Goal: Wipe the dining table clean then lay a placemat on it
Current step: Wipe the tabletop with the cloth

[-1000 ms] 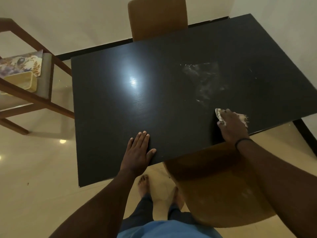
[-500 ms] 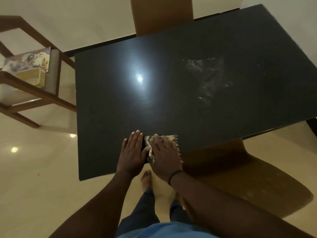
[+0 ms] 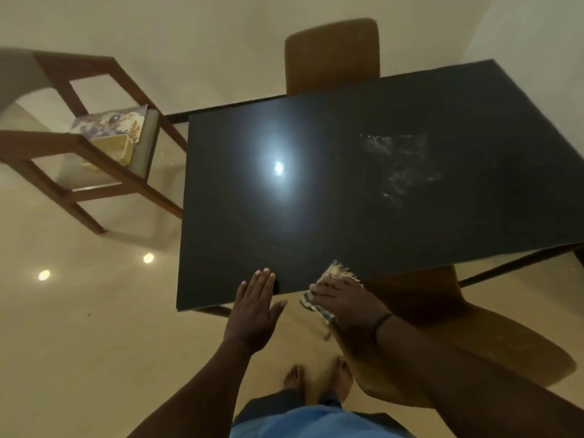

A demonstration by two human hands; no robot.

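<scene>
While the wiping runs along the near edge, these are the things that matter, from biggest down.

Dining table [image 3: 316,216]: dark top, glossy, with a lamp glare left of centre. Compared with half a second ago it sits farther up and away in view, so the person seems to have stepped back or straightened.

Smear [image 3: 401,165]: a pale, streaky patch on the right half of the top, looking the same as in both earlier pictures. By my reading the wipe is not finished; this patch has yet to be reached.

Side chair [image 3: 94,172]: wooden frame, well apart to the left of the table, carrying the placemat.

Placemat [image 3: 110,123]: floral, lying on that chair's seat with a pale yellow tub [image 3: 109,150] partly on it. It is untouched, so the laying step has not begun.

Left hand [image 3: 252,308]: flat, fingers straight and together, holding nothing. Earlier it lay fully on the top; now only the fingertips overlap the near edge, and I cannot tell whether they touch.

Right hand [image 3: 344,301]: fingers spread down over the cloth, pressing it at the near edge. It has slid right, away from the left hand it was touching.

Cloth [image 3: 328,289]: checked and fringed, bunched under the right hand, part hanging off the edge.
</scene>
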